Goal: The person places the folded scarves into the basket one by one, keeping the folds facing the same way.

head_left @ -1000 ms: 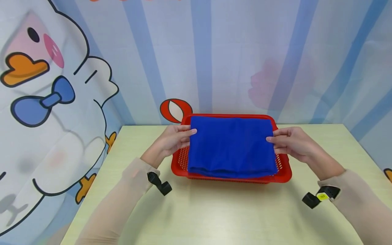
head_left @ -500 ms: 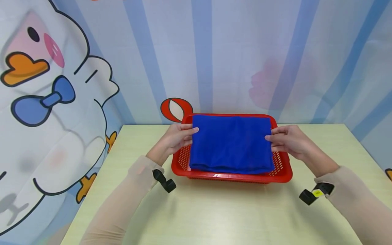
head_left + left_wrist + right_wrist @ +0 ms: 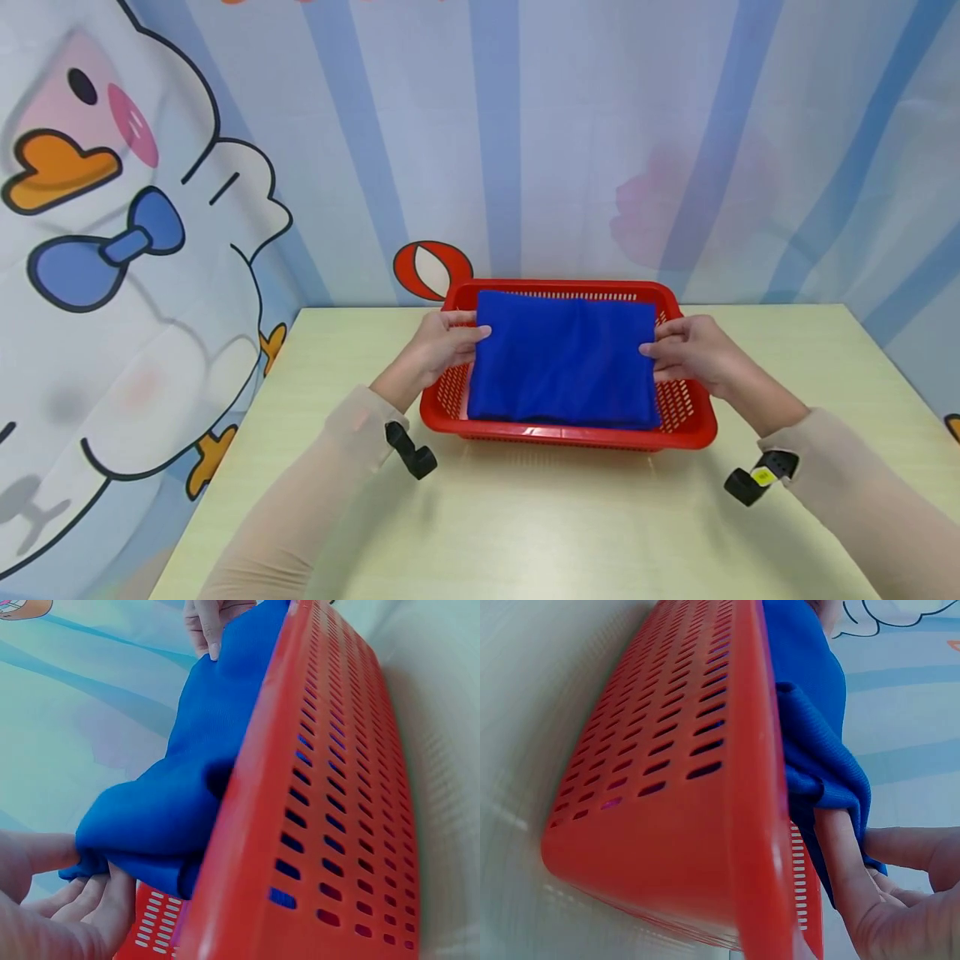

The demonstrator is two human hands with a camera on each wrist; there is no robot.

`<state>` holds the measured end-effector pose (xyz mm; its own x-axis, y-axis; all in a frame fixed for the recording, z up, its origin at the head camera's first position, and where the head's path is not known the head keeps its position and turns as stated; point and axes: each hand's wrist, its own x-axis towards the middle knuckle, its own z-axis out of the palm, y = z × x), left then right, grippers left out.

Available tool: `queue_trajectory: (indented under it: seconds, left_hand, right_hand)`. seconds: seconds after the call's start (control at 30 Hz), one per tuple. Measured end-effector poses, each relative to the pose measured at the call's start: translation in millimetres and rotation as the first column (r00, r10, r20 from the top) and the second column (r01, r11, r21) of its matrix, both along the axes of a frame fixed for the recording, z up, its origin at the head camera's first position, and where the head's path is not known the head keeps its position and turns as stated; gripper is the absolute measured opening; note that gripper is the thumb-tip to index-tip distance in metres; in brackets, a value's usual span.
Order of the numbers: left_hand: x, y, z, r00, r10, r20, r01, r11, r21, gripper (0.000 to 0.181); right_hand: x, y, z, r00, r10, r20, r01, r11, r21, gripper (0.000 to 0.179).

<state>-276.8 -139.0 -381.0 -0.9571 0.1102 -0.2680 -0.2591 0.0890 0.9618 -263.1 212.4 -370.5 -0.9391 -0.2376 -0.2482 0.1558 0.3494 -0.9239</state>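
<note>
A folded blue cloth (image 3: pixel 566 362) lies over the opening of a red plastic basket (image 3: pixel 555 435), its front part down inside the rim. My left hand (image 3: pixel 442 343) pinches the cloth's left edge, thumb on top and fingers underneath. On the opposite side my right hand (image 3: pixel 693 354) pinches the right edge the same way. The left wrist view shows the cloth (image 3: pixel 202 742) sagging past the basket's rim between both hands. In the right wrist view, fingers (image 3: pixel 840 859) reach under the layered cloth edge. What lies beneath the cloth is mostly hidden.
The basket stands on a pale wooden table (image 3: pixel 540 517), close to its back edge. Behind the table hangs a striped blue curtain (image 3: pixel 570 150) with cartoon prints. Small black cameras are strapped to both sleeves.
Both hands have come closer together, and the cloth looks narrower. It has sunk lower into the basket, so the basket's back rim and holes now show behind it.
</note>
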Motion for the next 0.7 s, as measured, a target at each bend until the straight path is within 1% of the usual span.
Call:
queue_trajectory:
  seconds: [0.2,0.33,0.43,0.57,0.7]
  left_hand:
    - [0.0,1.7,-5.1,1.0,0.018,0.012,-0.017,0.999,-0.036,0.053]
    - [0.2,3.7,-5.4,1.0,0.013,0.006,-0.013,0.998,-0.06,0.053]
    - [0.1,4.4,-5.1,1.0,0.009,0.001,-0.008,0.997,-0.079,0.052]
    - [0.4,4.0,-5.3,1.0,0.018,0.0,-0.018,0.995,-0.095,0.051]
    - [2.5,3.3,-6.4,0.999,0.03,-0.009,-0.031,0.994,-0.109,0.05]
  right_hand:
    - [1.4,-4.5,-0.9,1.0,0.003,-0.012,-0.003,1.0,0.014,0.039]
    - [3.2,-5.1,-0.5,1.0,0.015,-0.017,-0.015,1.0,0.023,0.04]
    - [4.2,-4.8,0.8,0.999,0.033,-0.004,-0.033,0.999,-0.004,0.038]
    - [5.0,-3.9,3.4,0.998,0.065,0.009,-0.065,0.997,-0.038,0.037]
    - [6.5,-3.1,4.4,0.997,0.078,0.008,-0.078,0.996,-0.032,0.038]
